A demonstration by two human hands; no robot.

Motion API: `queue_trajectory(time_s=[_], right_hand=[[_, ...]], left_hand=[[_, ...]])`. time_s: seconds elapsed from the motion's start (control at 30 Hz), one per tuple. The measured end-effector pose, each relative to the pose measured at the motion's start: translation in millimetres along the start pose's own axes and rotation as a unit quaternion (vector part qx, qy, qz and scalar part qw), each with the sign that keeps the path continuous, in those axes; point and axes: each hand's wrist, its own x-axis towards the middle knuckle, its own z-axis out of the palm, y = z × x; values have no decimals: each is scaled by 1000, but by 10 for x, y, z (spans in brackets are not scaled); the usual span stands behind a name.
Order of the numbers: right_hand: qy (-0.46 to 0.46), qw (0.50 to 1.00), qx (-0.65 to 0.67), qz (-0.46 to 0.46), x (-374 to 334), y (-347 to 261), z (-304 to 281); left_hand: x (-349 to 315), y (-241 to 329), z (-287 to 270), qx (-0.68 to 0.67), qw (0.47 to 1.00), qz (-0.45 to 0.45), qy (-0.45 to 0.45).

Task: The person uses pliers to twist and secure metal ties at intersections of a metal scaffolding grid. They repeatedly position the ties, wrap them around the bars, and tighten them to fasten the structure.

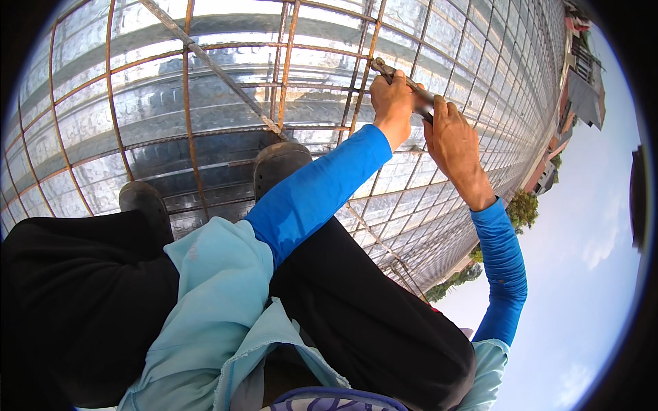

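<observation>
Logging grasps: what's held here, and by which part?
Both hands grip one dark metal tool over the rebar grid: left hand around its upper shaft, right hand on the lower end. Tool type unclear.

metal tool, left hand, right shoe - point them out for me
metal tool [382, 68], head view, its dark upper end
left hand [392, 103], head view, back of hand
right shoe [277, 163], head view, toe cap
</observation>
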Motion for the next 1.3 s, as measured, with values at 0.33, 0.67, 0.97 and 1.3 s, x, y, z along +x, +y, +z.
queue_trajectory(time_s=[0.33, 0.67, 0.97, 1.3], right_hand=[[-377, 730, 550, 152, 332, 435, -125], [-311, 784, 513, 156, 164, 283, -63], [13, 997, -67, 45, -47, -54, 180], [-413, 532, 717, 179, 101, 319, 112]], left_hand=[[-108, 4, -271, 15, 998, 6, -64], [-94, 120, -150, 51, 998, 18, -37], [6, -50, -77, -9, 999, 34, -20], [-129, -15, -264, 26, 998, -12, -50]])
